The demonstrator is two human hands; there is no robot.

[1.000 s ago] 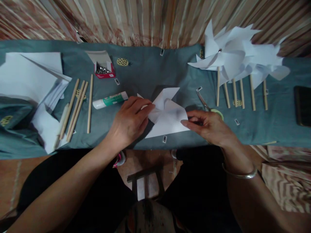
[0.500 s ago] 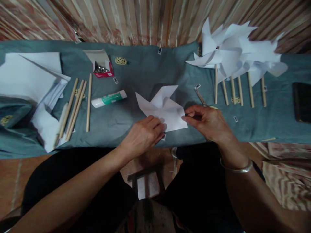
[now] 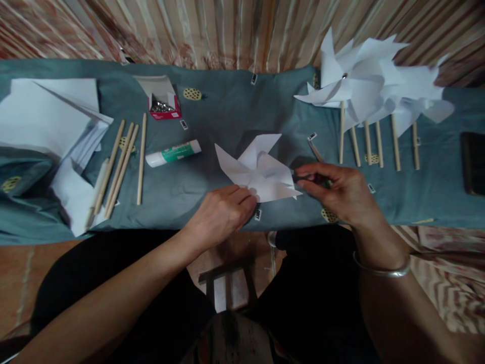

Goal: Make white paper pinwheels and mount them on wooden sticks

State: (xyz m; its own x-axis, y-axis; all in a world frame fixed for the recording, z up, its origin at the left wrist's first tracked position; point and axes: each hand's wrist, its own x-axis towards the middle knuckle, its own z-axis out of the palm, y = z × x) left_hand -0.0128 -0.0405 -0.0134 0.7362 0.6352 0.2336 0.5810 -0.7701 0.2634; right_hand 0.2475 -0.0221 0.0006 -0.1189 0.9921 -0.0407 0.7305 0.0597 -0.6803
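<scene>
While the left hand (image 3: 231, 206) grips the paper pinwheel (image 3: 261, 172) by its near edge, the right hand (image 3: 339, 193) curls alongside, hold unclear!

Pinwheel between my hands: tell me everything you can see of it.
The pinwheel looks like plain white paper, with pointed corners and flaps bent in toward the middle. No fastener shows there. It lies on the cloth, its folds standing up slightly. The left hand touches its near edge, fingers covering part of it. The right hand is by its right edge; contact there is hard to tell.
</scene>
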